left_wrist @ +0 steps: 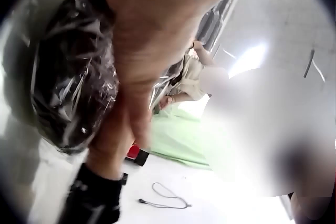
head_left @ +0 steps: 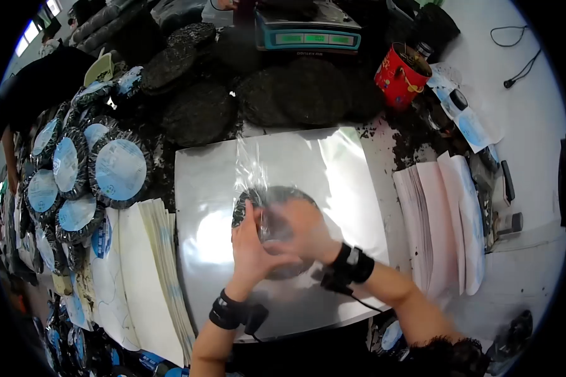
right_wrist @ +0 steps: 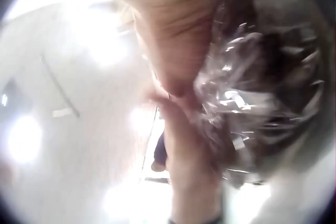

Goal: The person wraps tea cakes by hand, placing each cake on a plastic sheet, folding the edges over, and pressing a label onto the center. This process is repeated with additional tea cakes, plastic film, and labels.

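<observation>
A dark round cake (head_left: 289,271) in clear plastic film lies on a shiny silvery sheet (head_left: 214,301), between both hands. My left hand (head_left: 251,251) rests at its left side, index finger straight and thumb spread across the top. Over its right side is my right hand (head_left: 308,229), blurred, so I cannot tell whether its fingers pinch the film. In the left wrist view the wrapped cake (left_wrist: 73,82) fills the left side, creased film running up to the hands. The right wrist view shows film wrinkles on the cake (right_wrist: 273,87) drawn toward the fingers.
Stacked paper sheets (head_left: 148,264) flank the left, and more paper (head_left: 431,220) the right. Wrapped cakes with blue labels (head_left: 121,169) pile up at left. Bare dark cakes (head_left: 311,91), a scale (head_left: 308,39) and a red can (head_left: 396,81) stand behind. Another person is at far left.
</observation>
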`<state>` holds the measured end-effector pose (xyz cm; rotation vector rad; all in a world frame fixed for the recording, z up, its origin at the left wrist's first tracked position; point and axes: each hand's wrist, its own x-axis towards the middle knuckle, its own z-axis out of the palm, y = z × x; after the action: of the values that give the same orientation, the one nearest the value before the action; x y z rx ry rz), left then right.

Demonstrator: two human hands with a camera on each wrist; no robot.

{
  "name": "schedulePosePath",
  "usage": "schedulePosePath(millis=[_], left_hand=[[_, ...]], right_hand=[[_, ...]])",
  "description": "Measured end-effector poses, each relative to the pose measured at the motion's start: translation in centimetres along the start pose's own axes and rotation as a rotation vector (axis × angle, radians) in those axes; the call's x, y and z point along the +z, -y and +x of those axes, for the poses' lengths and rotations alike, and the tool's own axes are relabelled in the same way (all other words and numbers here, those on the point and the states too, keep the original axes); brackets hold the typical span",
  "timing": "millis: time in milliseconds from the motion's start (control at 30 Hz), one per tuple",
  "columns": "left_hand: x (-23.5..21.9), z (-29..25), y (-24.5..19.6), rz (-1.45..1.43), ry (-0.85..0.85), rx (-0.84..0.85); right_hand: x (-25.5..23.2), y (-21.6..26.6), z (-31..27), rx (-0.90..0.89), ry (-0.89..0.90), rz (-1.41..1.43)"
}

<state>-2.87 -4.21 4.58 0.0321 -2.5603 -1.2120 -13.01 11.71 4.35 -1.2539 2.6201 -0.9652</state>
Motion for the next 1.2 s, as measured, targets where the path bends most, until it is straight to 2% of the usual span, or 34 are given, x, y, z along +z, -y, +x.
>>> schedulePosePath(millis=[33,67,100,167,200,233,300,333,367,400,467,500,600,633,667,733,767,833,867,900,933,967,1000,1067,1100,1133,1167,1200], left_hand=[[0.1,0.0,-0.3,0.096,0.157,-0.076],[0.3,-0.5,-0.5,0.188,0.312,-0.160],[1.0,-0.8,0.0,0.231,0.272,-0.030],[0.9,-1.0,1.1,0.264,0.068,0.142],[0.3,-0.5,0.5,0.284,-0.023,0.234],[-0.4,0.5,-0.4,0.271,-0.118,0.242],[0.5,0.8,-0.3,-0.304,-0.163,-0.039],[0.6,0.5,0.2,-0.214,-0.079,-0.038],[0.8,0.2,0.7,-0.123,0.004,-0.029],[1.0,-0.2,1.1,-0.033,0.086,-0.014],[1.5,0.2,0.7,0.325,0.160,0.134],[1.7,0.1,0.4,0.336,0.175,0.137],[2.2,-1.2,0.6,0.188,-0.180,0.177],[1.9,-0.7,-0.5,0.100,-0.319,0.103],[2.0,0.2,-2.0,-0.159,-0.447,-0.010],[1.5,-0.3,-0.1,0.012,-0.022,-0.137],[1.6,-0.4,0.2,0.068,0.083,-0.148],[0.7,-0.6,-0.3,0.186,0.292,-0.177],[0.8,-0.5,-0.2,0.269,0.113,-0.045],[1.2,-0.5,-0.4,0.350,-0.057,0.086],[1.4,-0.8,-0.5,0.423,-0.211,0.212],[1.6,-0.5,-0.2,0.355,-0.200,0.186],[2.0,-1.0,0.5,0.284,-0.117,0.159],[2.8,-0.9,2.6,0.165,0.025,0.136],[2.5,-0.8,2.2,0.223,0.118,0.126],[2.0,-0.7,1.5,0.246,0.119,0.142],[1.3,-0.6,0.8,0.269,0.127,0.160],[0.8,-0.3,0.0,0.291,0.135,0.183]], right_hand=[[0.6,-0.3,-1.0,0.172,0.213,0.037],[0.8,-0.8,-1.7,0.110,0.123,0.056],[0.6,-0.8,-2.0,0.046,0.034,0.070],[0.1,-1.3,-1.1,-0.106,-0.205,0.100],[-0.2,-0.8,-0.3,-0.184,-0.231,0.127],[-0.5,-0.4,0.6,-0.263,-0.254,0.151],[-0.1,-2.0,-1.0,-0.281,0.028,0.237],[0.4,-3.0,-2.2,-0.285,0.177,0.281],[1.0,-4.2,-2.6,-0.394,0.066,0.335],[1.0,-3.3,-2.4,-0.217,-0.189,0.371],[1.9,-0.1,-0.8,0.130,-0.702,0.436],[2.6,1.3,-0.9,0.175,-0.601,0.335],[2.6,4.3,-2.0,-0.070,-0.417,0.186],[3.3,3.8,-2.3,0.119,-0.391,0.312],[3.6,3.5,-2.7,0.135,-0.404,0.311],[3.5,3.3,-3.0,0.141,-0.392,0.301],[4.0,3.1,-3.4,0.218,-0.377,0.371],[4.3,2.4,-3.2,0.186,-0.506,0.452],[4.4,2.0,-2.9,0.168,-0.577,0.497],[4.0,2.8,-2.9,0.112,-0.400,0.435],[3.8,3.3,-2.8,0.093,-0.329,0.291],[3.7,3.9,-3.1,0.086,-0.257,0.149],[3.5,4.6,-3.7,0.081,-0.187,0.010],[2.5,5.0,-5.9,0.080,-0.091,-0.096],[1.9,4.2,-7.1,0.061,-0.048,-0.129],[1.3,4.2,-8.0,0.044,-0.003,-0.158],[0.4,2.6,-7.1,0.099,-0.019,0.018],[-1.0,2.2,-4.3,0.137,0.072,0.016]])
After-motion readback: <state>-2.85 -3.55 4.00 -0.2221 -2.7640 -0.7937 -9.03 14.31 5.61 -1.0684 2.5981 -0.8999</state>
